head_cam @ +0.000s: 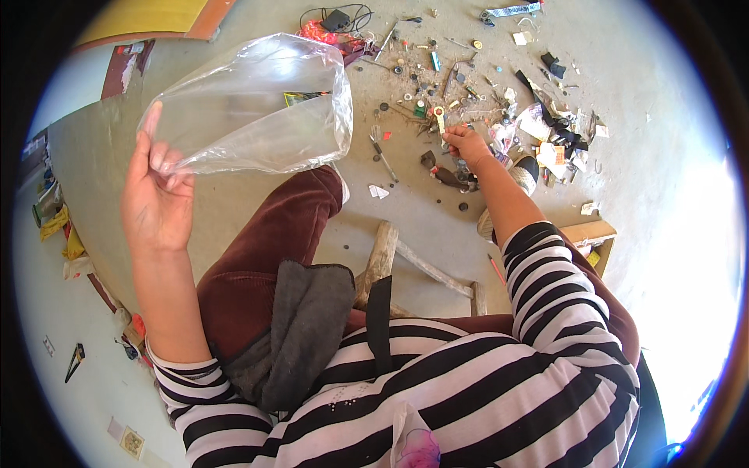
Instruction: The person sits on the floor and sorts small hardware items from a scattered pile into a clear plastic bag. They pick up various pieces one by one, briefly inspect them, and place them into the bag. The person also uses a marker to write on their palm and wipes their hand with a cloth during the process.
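My left hand (161, 169) is raised at the left and grips the edge of a clear plastic bag (251, 126), whose opening faces right. A small printed packet (305, 97) shows through or just behind the film. At the right, my right hand (465, 146) reaches down over the littered floor and pinches the lower end of a yellowish, ring-ended piece (439, 119). Small loose parts, caps and scraps lie around it. Left of this hand a pen (383, 157) lies on the floor, and a brown strap-like piece (442, 174) is just below it.
A wooden stool frame (380, 254) stands between my legs. An open wooden box (591, 234) is at the right. Torn wrappers and paper (550, 158) lie beside my shoe (525, 174). A black adapter with a cable (336, 21) lies on red netting at the top.
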Demonstrator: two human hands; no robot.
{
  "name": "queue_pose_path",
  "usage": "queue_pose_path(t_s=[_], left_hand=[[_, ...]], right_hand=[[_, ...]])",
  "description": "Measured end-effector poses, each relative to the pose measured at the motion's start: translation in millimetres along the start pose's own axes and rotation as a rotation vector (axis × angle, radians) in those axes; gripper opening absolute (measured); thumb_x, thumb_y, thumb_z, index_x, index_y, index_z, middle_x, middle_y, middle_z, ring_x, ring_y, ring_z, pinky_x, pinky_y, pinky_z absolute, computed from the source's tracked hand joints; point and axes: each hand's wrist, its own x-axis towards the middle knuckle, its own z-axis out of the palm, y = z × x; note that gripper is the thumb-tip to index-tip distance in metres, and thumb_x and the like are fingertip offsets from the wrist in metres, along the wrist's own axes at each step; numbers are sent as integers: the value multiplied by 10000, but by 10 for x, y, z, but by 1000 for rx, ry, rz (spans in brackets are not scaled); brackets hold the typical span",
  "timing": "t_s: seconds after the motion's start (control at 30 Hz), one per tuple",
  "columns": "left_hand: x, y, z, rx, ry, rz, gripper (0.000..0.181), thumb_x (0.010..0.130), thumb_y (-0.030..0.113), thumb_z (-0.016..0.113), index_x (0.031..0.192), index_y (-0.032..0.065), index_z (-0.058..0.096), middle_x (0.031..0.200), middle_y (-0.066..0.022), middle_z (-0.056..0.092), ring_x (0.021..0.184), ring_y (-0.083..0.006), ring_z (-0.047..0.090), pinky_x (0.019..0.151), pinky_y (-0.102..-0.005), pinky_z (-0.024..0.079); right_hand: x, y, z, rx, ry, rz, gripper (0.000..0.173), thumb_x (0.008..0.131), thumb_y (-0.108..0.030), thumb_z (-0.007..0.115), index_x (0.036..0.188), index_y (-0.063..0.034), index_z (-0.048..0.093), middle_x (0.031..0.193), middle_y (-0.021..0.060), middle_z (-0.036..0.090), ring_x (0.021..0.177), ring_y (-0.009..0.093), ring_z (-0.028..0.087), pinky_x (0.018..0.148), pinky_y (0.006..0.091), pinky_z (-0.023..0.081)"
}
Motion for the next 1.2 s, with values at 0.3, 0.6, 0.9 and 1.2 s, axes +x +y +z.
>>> queue_pose_path(t_s=[0.3, 0.6, 0.9, 1.2], left_hand=[[41, -9, -106, -1, -90, -2, 448, 984, 204, 421, 1389, 38, 325, 666, 51, 314, 588, -34, 326, 497, -165, 299], [50, -4, -122, -11, -120, -6, 449, 983, 198, 422, 1389, 34, 322, 663, 49, 325, 587, -35, 334, 490, -163, 305], [40, -1, -111, 5, -110, -1, 436, 982, 188, 423, 1382, 34, 339, 665, 52, 323, 584, -31, 329, 486, -161, 301], [42, -3, -85, 9, -113, -10, 436, 980, 186, 425, 1380, 33, 344, 670, 51, 320, 588, -31, 322, 491, -163, 296]], right_hand=[[31, 82, -132, 66, 21, 8, 113, 826, -183, 648, 907, -111, 614, 654, -57, 509, 564, 54, 466, 523, 201, 389], [159, -112, -284, -6, 68, -62, 85, 827, -171, 645, 882, -115, 610, 700, -68, 523, 585, 45, 457, 518, 188, 376], [76, -271, -141, 131, 56, -54, 88, 831, -169, 651, 895, -126, 609, 697, -80, 522, 576, 37, 455, 520, 184, 375], [70, -344, -109, 217, -17, -98, 68, 835, -173, 643, 852, -138, 587, 722, -79, 532, 594, 40, 482, 561, 180, 398]])
